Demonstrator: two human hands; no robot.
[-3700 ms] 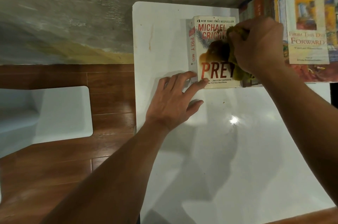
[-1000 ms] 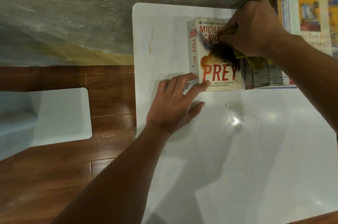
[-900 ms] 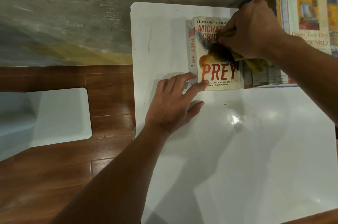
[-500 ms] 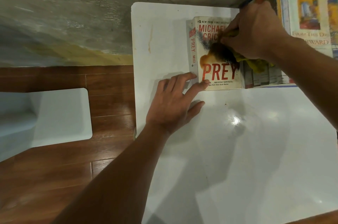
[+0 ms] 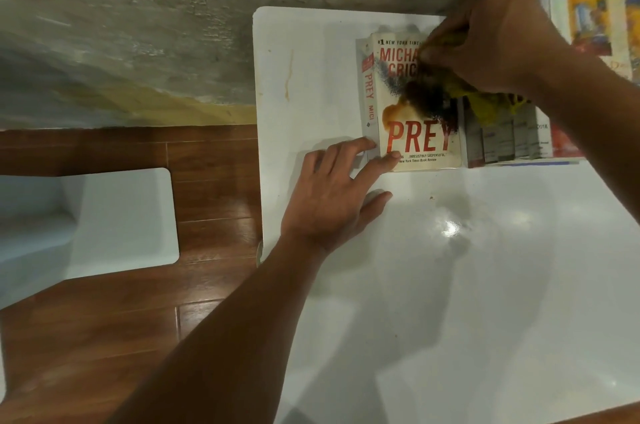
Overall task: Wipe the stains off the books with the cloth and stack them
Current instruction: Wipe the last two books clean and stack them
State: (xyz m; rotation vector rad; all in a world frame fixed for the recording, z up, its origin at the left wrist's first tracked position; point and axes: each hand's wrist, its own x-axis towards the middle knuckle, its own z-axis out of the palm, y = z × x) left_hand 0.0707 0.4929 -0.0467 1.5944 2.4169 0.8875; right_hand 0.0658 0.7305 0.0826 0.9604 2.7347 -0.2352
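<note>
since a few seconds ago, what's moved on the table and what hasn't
The right hand, gripping the yellow cloth, has moved from the book's lower right area up to its top right corner. The left hand stayed flat on the white table, fingertips pressing the book's near left corner. The book has not shifted.

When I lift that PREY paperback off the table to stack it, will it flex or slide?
The PREY paperback looks thick, so it probably stays fairly stiff, though its soft cover may bend. The white table is glossy, so it likely slides if pushed; the left hand seems to be steadying it.
</note>
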